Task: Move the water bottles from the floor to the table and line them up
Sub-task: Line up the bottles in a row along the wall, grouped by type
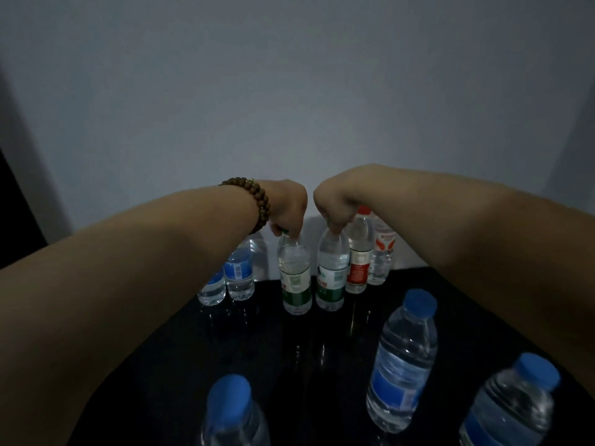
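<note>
Two green-labelled water bottles stand side by side on the black table (457, 304). My left hand (288, 209), with a bead bracelet on the wrist, pinches the cap of the left green-labelled bottle (295, 278). My right hand (333, 206) pinches the cap of the right green-labelled bottle (331, 272). Both caps are hidden by my fingers. To their right stand a red-labelled bottle (358, 252) and a bottle with an orange mark (382, 252). To their left stand two blue-labelled bottles (240, 272), partly behind my left forearm.
Three blue-capped bottles stand nearer to me: one at the bottom middle (230, 410), one right of centre (404, 358), one at the bottom right (512, 403). A pale wall rises close behind the far row. The light is dim.
</note>
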The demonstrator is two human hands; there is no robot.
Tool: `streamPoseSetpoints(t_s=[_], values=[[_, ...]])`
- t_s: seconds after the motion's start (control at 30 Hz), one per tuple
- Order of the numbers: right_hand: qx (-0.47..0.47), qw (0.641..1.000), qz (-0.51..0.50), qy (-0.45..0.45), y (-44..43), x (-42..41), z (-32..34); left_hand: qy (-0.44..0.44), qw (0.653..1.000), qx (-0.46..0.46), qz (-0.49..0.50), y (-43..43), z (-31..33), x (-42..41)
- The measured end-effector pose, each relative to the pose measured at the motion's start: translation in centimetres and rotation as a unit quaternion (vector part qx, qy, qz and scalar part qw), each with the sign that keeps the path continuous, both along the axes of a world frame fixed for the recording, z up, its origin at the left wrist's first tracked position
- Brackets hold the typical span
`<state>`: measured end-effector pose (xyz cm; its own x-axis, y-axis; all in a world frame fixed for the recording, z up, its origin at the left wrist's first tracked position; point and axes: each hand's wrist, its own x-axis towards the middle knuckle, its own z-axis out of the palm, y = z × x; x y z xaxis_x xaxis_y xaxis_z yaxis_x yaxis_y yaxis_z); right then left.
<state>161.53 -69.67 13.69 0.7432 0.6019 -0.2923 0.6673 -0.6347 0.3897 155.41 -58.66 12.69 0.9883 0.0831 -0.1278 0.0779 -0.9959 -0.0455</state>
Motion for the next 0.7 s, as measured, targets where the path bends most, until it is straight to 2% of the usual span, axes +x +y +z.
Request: streamPoseSetpoints(t_s=[0.27,0.7], values=[[-0.002,0.999,0.022,-0.034,0.7,5.7,-1.3,-0.052,0.997,0.048,0.005,1.8,-1.7,6.2],[0.027,0.993,0.063,-0.101,0.2,6.9,-2.4,-0.114,0.991,0.071,0.009,2.0,-3.2,8.7]])
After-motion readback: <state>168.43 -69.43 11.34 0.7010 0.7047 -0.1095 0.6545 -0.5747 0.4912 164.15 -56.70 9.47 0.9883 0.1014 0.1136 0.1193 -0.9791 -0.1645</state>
